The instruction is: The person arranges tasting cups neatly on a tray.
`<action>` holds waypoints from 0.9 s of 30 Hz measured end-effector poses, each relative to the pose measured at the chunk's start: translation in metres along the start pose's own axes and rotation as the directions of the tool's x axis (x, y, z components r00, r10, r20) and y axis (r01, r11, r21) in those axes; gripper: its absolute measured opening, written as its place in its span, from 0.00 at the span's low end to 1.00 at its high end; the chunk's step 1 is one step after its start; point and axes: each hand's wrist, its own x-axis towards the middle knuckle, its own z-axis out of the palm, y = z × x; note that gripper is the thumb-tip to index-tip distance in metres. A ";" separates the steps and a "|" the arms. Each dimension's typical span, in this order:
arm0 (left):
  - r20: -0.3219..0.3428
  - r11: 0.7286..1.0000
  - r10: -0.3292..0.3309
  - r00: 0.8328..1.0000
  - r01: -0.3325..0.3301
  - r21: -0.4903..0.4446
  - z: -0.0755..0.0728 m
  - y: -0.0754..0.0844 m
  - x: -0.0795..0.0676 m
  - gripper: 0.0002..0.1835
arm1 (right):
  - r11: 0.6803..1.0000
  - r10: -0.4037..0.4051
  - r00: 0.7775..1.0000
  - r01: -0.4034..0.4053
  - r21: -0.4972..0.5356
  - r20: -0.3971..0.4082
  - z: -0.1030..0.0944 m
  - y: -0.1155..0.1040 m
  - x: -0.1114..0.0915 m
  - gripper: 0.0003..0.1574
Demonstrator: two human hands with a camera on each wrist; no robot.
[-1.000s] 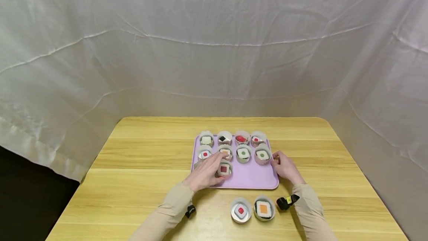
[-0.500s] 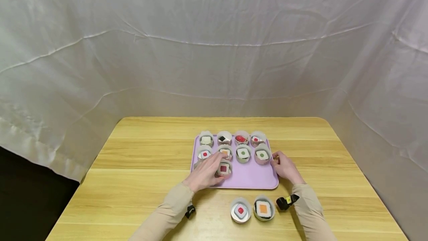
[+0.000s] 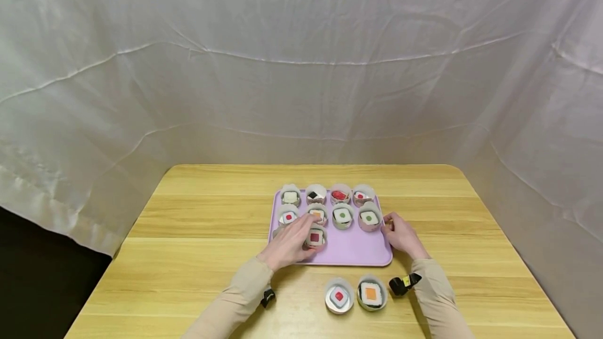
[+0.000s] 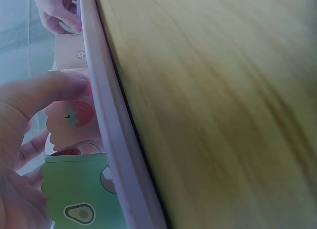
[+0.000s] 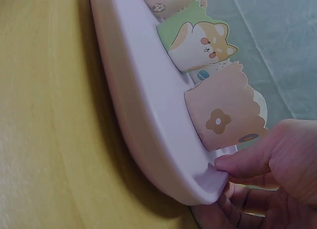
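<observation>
A lilac tray (image 3: 355, 249) carries rows of paper baking cups, each with a small sushi-like piece inside. My left hand (image 3: 291, 239) reaches over the tray's front left. Its thumb and fingers hold a paper cup (image 3: 316, 238) with a dark red square in white; in the left wrist view, the thumb lies on this pink strawberry-print cup (image 4: 69, 125). Beside it a green avocado-print cup (image 4: 79, 192) stands under the palm. At the tray's right side my right hand (image 3: 404, 237) pinches the rim, thumb (image 5: 247, 159) on top and fingers underneath.
In front of the tray, two more cups stand on the wooden table (image 3: 198, 224): one with a red-centred piece (image 3: 339, 296), one with an orange-centred piece (image 3: 371, 293). Pale curtains (image 3: 311, 93) hang behind and at both sides. A black wrist device (image 3: 400, 285) sits by the right sleeve.
</observation>
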 end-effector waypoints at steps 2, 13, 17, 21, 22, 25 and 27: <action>0.004 1.000 -0.016 1.000 0.016 0.004 0.000 0.000 -0.001 0.41 | 1.000 -0.003 1.000 0.003 -0.001 0.000 0.000 0.000 0.000 0.18; -0.154 0.998 -0.057 0.986 0.050 -0.047 -0.001 -0.004 -0.004 0.42 | 1.000 -0.001 1.000 0.001 -0.003 -0.003 0.000 -0.001 -0.002 0.19; -0.193 0.974 -0.193 0.962 0.164 -0.159 -0.007 -0.009 -0.003 0.35 | 1.000 -0.002 1.000 0.002 -0.002 -0.004 0.000 -0.001 -0.001 0.19; -0.239 0.901 -0.367 0.899 0.279 -0.332 -0.013 -0.019 -0.003 0.28 | 1.000 0.000 1.000 0.000 0.001 -0.003 0.000 -0.001 -0.002 0.19; -0.245 0.877 -0.409 0.879 0.304 -0.373 -0.015 -0.022 -0.003 0.27 | 1.000 0.001 1.000 -0.001 0.002 -0.003 0.000 -0.001 -0.002 0.19; -0.249 0.810 -0.513 0.821 0.367 -0.457 -0.018 -0.032 -0.003 0.26 | 1.000 0.005 1.000 -0.005 0.004 -0.001 0.000 -0.002 -0.002 0.19; -0.240 0.776 -0.563 0.791 0.406 -0.483 -0.020 -0.039 -0.004 0.25 | 1.000 0.006 1.000 -0.006 0.004 0.000 0.000 -0.002 -0.002 0.19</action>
